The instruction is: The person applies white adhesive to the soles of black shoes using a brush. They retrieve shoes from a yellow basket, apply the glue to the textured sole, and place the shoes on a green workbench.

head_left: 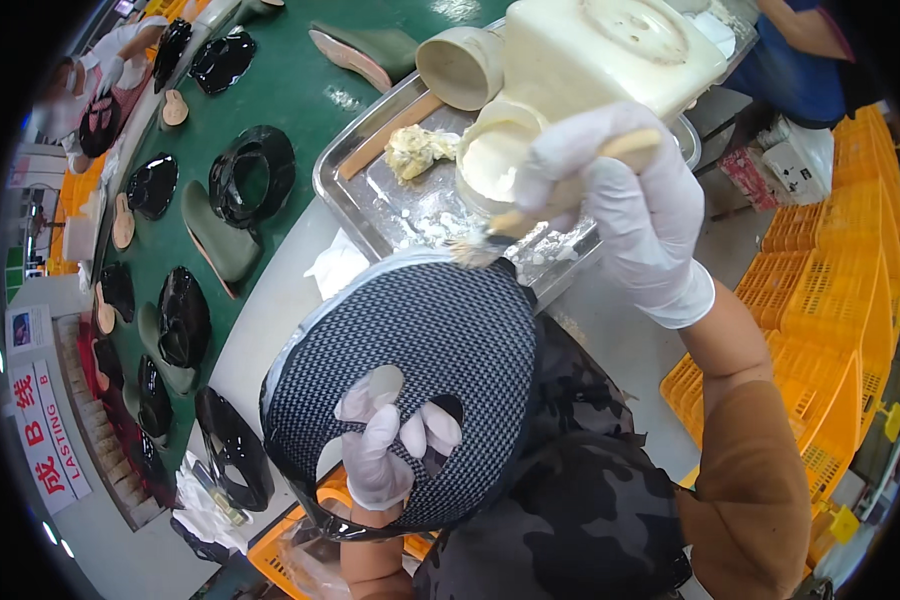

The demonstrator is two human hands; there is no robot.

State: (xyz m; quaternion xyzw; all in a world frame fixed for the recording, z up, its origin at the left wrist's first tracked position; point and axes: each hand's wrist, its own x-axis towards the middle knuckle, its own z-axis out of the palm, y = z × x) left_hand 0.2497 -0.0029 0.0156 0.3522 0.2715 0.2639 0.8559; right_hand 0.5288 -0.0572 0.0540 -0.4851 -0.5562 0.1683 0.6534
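My gloved left hand (378, 455) grips a shoe upper (400, 330), with fingers through its openings. The upper's grey-and-black woven inner side faces up; glossy black shows at its lower rim, and a pale band runs along the upper left edge. In my gloved right hand (635, 210) is a brush with a wooden handle (630, 148). Its bristles (475, 250) meet the upper's far edge, and that hand is slightly blurred. Just beyond stands a cream pot (490, 165) of white paste, inside a smeared metal tray (365, 215).
A large cream container (600, 60) and a cream cup (460, 68) lie over the tray. On the left, a green conveyor (300, 110) carries glossy black uppers (255, 175), dark green lasts (220, 240) and insoles (123, 222). Yellow crates (820, 310) stand right. Other people are farther off.
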